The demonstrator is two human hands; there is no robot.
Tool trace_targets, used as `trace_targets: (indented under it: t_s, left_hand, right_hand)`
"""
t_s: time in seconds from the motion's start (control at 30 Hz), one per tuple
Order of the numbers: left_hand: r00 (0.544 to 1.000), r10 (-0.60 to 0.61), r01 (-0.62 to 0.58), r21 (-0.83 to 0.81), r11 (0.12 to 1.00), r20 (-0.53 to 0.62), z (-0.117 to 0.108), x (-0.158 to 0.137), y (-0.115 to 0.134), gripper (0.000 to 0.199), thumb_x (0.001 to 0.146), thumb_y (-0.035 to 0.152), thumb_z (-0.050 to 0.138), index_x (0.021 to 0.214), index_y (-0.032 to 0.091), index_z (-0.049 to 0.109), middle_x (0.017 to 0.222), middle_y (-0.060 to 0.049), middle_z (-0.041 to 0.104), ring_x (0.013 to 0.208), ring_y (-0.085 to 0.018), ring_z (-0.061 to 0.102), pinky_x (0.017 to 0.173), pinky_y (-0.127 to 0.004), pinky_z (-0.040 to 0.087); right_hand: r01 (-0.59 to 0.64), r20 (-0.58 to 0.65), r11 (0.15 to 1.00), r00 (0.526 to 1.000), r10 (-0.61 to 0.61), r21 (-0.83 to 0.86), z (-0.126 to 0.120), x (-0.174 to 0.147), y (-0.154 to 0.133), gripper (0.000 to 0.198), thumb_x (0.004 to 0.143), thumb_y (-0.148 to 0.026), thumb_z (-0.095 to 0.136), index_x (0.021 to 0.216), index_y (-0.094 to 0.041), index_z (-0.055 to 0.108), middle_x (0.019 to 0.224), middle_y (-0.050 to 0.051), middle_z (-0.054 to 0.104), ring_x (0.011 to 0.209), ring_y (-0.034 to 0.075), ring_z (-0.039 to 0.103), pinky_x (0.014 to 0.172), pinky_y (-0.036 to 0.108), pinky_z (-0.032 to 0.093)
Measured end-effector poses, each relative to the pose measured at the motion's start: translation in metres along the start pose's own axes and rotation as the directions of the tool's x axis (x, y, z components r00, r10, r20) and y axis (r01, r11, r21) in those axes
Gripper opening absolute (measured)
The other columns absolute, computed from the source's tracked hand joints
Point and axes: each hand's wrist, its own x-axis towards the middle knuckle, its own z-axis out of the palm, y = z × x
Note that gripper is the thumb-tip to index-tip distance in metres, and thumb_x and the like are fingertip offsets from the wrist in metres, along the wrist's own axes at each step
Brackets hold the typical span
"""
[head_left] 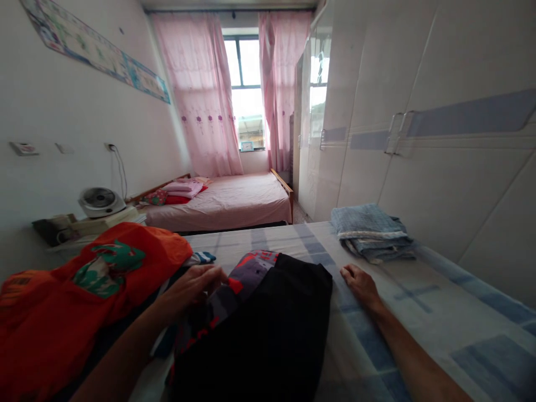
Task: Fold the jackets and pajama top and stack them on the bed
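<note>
In front of me a black garment [259, 329] lies on the bed, with a grey, black and red patterned panel along its left and top edge. My left hand [205, 282] is at the patterned edge, fingers bent down and closed on the cloth; the thumb is mostly hidden. Just past the garment's right corner, my right hand [359, 283] rests low over the sheet with its fingers curled in. A narrow gap separates it from the black cloth, and I see nothing in it. Left of my left arm lies a heap of orange-red clothing [138, 273] with a green print.
The bed has a blue-and-white patterned sheet [419, 329]. A folded blue-grey cloth stack [371, 229] sits at its far right. White wardrobes [377, 111] line the right wall. Beyond are a small fan [100, 201] and a second bed [234, 195] with pink bedding.
</note>
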Motion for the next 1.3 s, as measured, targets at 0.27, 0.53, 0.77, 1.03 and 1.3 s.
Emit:
trace_targets:
  t_s: [0.27, 0.53, 0.77, 1.03, 1.3]
  left_hand:
    - [0.985, -0.029, -0.039, 0.389, 0.921, 0.168, 0.090, -0.002, -0.006, 0.030, 0.074, 0.025, 0.053, 0.103, 0.017, 0.058, 0.103, -0.009, 0.063, 0.094, -0.024, 0.058, 0.080, -0.030, 0.043]
    - [0.995, 0.018, -0.047, 0.311, 0.949, 0.096, 0.110, 0.000, -0.022, 0.014, 0.078, 0.026, 0.047, 0.072, 0.021, 0.058, 0.075, -0.002, 0.066, 0.072, -0.019, 0.060, 0.066, -0.026, 0.039]
    - [0.950, 0.128, -0.123, 0.035, 0.992, -0.286, 0.018, 0.036, 0.055, 0.025, 0.079, 0.039, 0.039, 0.075, 0.018, 0.052, 0.068, 0.001, 0.055, 0.063, -0.013, 0.052, 0.058, -0.022, 0.040]
    - [0.786, 0.587, -0.508, 0.339, 0.792, -0.194, -0.005, 0.042, 0.096, 0.013, 0.077, 0.027, 0.049, 0.067, 0.020, 0.050, 0.065, 0.003, 0.052, 0.061, -0.012, 0.047, 0.060, -0.023, 0.037]
    - [0.905, 0.406, -0.374, 0.214, 0.902, -0.128, -0.007, -0.006, 0.054, 0.016, 0.078, 0.035, 0.053, 0.071, 0.021, 0.052, 0.067, 0.003, 0.057, 0.060, -0.013, 0.051, 0.057, -0.022, 0.043]
  right_hand:
    - [0.016, 0.011, 0.999, 1.000, -0.015, -0.040, -0.001, -0.001, 0.000, 0.034, 0.080, -0.044, 0.034, 0.076, -0.022, 0.059, 0.082, 0.007, 0.068, 0.078, 0.020, 0.062, 0.068, 0.027, 0.039]
    - [0.015, 0.005, 0.999, 1.000, -0.015, -0.040, -0.002, -0.001, -0.001, 0.036, 0.078, -0.045, 0.033, 0.077, -0.021, 0.060, 0.085, 0.008, 0.069, 0.079, 0.022, 0.062, 0.069, 0.029, 0.040]
    - [0.021, -0.008, 0.999, 1.000, -0.021, -0.030, -0.002, -0.001, -0.001, 0.035, 0.079, -0.044, 0.034, 0.077, -0.021, 0.061, 0.083, 0.007, 0.069, 0.079, 0.021, 0.063, 0.068, 0.027, 0.041]
    - [0.017, 0.003, 0.999, 1.000, -0.017, -0.039, -0.002, 0.000, 0.000, 0.033, 0.080, -0.042, 0.035, 0.076, -0.022, 0.061, 0.082, 0.006, 0.069, 0.078, 0.020, 0.063, 0.068, 0.027, 0.041]
    - [-0.001, 0.034, 1.000, 0.999, 0.001, -0.007, -0.006, 0.003, -0.001, 0.034, 0.079, -0.044, 0.037, 0.075, -0.022, 0.062, 0.079, 0.005, 0.069, 0.075, 0.020, 0.063, 0.064, 0.026, 0.041]
